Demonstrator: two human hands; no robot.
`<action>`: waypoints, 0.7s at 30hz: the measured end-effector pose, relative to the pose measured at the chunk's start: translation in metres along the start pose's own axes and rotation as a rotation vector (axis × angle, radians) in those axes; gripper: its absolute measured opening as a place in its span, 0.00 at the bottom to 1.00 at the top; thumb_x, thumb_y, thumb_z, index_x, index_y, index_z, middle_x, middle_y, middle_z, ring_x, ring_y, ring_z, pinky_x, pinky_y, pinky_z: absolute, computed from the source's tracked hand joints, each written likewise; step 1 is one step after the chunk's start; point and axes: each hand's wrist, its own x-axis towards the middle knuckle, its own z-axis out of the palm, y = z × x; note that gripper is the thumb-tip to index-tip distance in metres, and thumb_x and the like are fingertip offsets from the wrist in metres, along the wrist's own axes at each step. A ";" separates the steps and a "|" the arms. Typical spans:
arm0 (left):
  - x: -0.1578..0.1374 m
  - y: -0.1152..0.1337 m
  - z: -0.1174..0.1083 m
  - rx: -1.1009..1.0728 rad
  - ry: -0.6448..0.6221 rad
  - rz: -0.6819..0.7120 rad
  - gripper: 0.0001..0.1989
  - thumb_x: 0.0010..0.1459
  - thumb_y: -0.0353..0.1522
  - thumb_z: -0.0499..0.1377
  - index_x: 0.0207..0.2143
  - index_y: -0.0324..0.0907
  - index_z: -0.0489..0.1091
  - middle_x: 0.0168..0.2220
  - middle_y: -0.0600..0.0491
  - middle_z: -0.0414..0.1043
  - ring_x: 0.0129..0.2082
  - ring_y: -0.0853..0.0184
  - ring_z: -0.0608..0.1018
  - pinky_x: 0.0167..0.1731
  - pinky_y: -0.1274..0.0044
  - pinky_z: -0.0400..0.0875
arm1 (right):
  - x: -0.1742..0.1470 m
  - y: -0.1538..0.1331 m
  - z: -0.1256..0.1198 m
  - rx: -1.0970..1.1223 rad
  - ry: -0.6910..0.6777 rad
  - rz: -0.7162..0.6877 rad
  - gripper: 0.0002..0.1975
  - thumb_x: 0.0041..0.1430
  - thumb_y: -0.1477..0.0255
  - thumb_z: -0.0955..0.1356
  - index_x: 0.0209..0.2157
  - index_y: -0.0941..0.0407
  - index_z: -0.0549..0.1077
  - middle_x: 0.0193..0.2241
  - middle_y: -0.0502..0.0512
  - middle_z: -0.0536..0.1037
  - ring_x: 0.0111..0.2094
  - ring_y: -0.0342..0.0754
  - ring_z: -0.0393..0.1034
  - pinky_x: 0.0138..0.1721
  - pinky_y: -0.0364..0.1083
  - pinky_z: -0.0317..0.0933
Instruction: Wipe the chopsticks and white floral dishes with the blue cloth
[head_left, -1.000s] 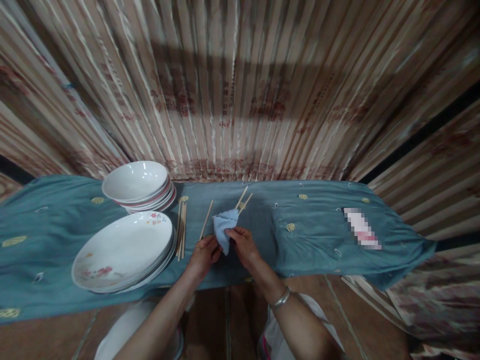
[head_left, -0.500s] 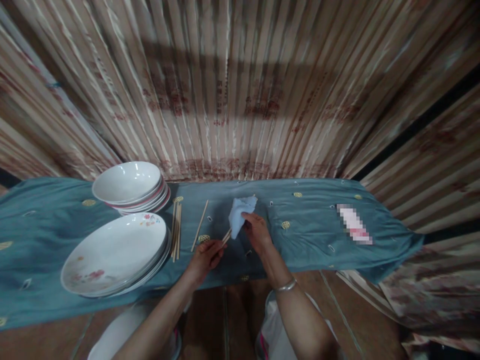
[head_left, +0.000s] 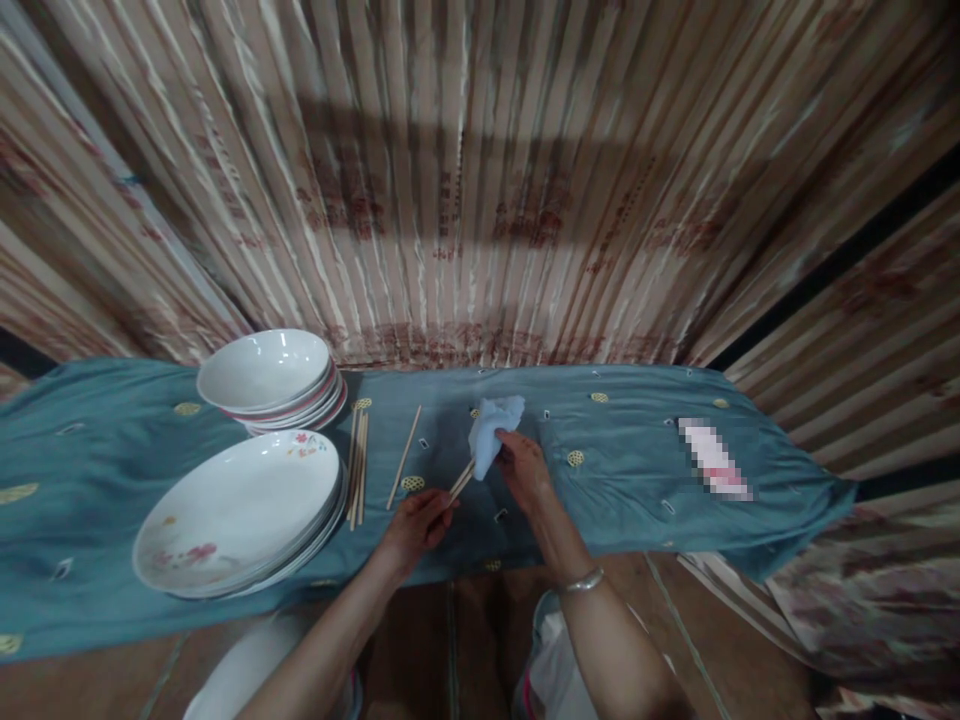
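Pinched in my left hand [head_left: 420, 522] are the near ends of a pair of chopsticks [head_left: 462, 482]. My right hand [head_left: 523, 465] grips a light blue cloth [head_left: 496, 425], which is wrapped around the far part of those chopsticks and hides it. Both hands are raised over the teal tablecloth [head_left: 622, 430]. One single chopstick [head_left: 404, 457] lies on the cloth just left of my hands. Farther left, several more chopsticks [head_left: 359, 470] lie side by side, close to the plates.
A stack of white oval plates [head_left: 240, 515] with flower prints stands at the left. Behind it is a stack of white bowls [head_left: 266, 370]. A pixelated pink-and-white item [head_left: 714, 460] lies at the right. Pleated curtains [head_left: 465, 200] hang behind the table.
The blue cloth in my right hand has shifted slightly along the chopsticks, toward their far ends. My left hand keeps its hold. The whole view has drifted a little.
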 end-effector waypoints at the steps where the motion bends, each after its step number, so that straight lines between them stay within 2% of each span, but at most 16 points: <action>1: 0.001 0.000 0.000 -0.005 0.002 0.007 0.22 0.37 0.46 0.67 0.26 0.36 0.72 0.16 0.60 0.61 0.11 0.81 0.55 0.14 0.82 0.40 | -0.003 0.004 0.003 -0.015 -0.014 0.012 0.09 0.36 0.68 0.75 0.22 0.56 0.75 0.21 0.47 0.78 0.25 0.44 0.69 0.32 0.45 0.64; 11: 0.007 0.008 -0.002 -0.079 0.064 0.078 0.20 0.36 0.45 0.66 0.18 0.40 0.63 0.15 0.60 0.60 0.11 0.81 0.53 0.13 0.82 0.40 | -0.032 0.044 0.024 -0.102 -0.151 0.143 0.09 0.37 0.66 0.75 0.23 0.56 0.78 0.19 0.47 0.76 0.21 0.41 0.64 0.28 0.41 0.58; 16: 0.010 0.008 -0.003 -0.075 0.092 0.088 0.19 0.38 0.45 0.65 0.18 0.39 0.64 0.16 0.59 0.61 0.12 0.81 0.54 0.13 0.82 0.42 | -0.032 0.047 0.026 -0.133 -0.194 0.144 0.09 0.40 0.65 0.74 0.23 0.56 0.78 0.17 0.46 0.74 0.18 0.40 0.60 0.23 0.41 0.54; 21: 0.013 0.005 -0.004 -0.083 0.143 0.061 0.20 0.36 0.45 0.68 0.24 0.38 0.71 0.20 0.55 0.69 0.12 0.79 0.60 0.14 0.82 0.47 | -0.025 0.041 0.024 -0.121 -0.139 0.130 0.09 0.39 0.65 0.74 0.24 0.55 0.78 0.17 0.44 0.73 0.18 0.39 0.59 0.21 0.41 0.53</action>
